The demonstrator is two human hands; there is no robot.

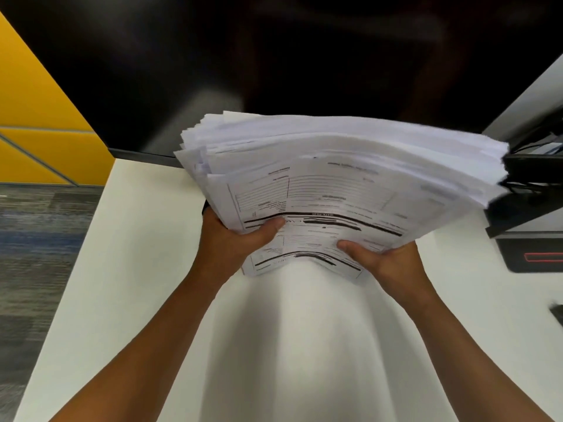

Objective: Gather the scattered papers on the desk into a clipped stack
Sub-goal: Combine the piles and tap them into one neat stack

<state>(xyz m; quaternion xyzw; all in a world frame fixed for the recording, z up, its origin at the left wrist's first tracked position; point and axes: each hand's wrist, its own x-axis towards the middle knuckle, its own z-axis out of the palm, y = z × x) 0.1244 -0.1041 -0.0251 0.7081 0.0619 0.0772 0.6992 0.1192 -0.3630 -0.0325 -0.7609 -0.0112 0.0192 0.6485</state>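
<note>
A thick stack of white printed papers is held up above the white desk, its far end fanned and uneven. My left hand grips the stack's near left corner, thumb on top and fingers underneath. My right hand grips the near right corner the same way. The top sheet shows a form with black bars and ruled boxes. No clip is visible on the stack.
A large dark monitor fills the back. Black equipment with cables and a dark device with a red outline sit at the right. A yellow wall panel and grey carpet lie to the left of the desk edge.
</note>
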